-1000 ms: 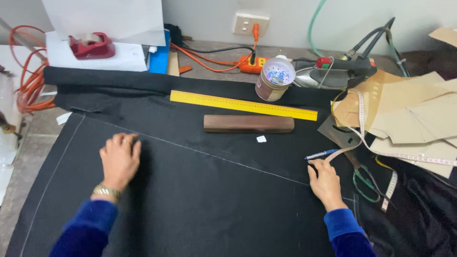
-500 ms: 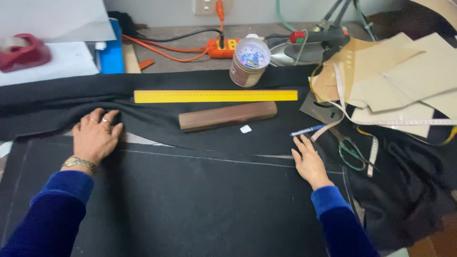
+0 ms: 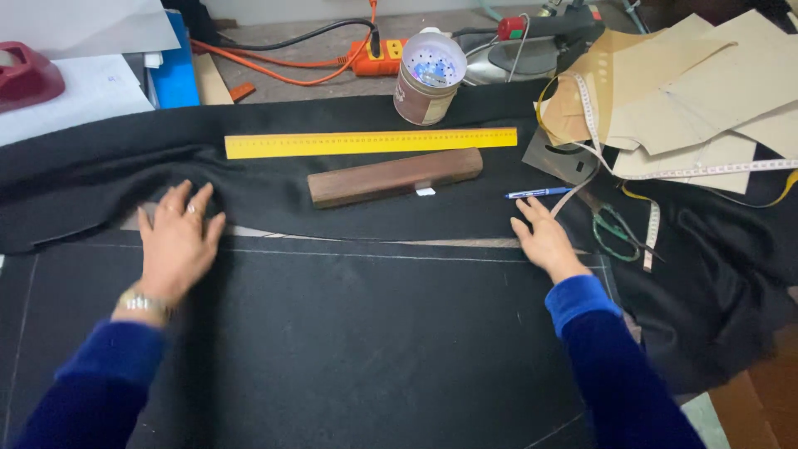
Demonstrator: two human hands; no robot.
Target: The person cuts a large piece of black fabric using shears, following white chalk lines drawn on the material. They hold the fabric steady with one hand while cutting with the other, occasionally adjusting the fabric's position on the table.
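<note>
Black cloth with white chalk lines covers the table. My left hand lies flat on it at the left, fingers spread, beside a bunched fold of the cloth. My right hand rests flat on the cloth at the right, fingers apart, just below a blue pen. Between and beyond the hands lie a brown wooden block and a yellow ruler. Neither hand holds anything.
A tin with a white lid, an orange power strip and an iron stand at the back. Tan paper patterns, a measuring tape and green-handled scissors lie right. A red tape dispenser sits far left.
Both hands have pushed the cloth away from me, bunching it into a fold below the ruler. The view has tilted down and shifted left.
</note>
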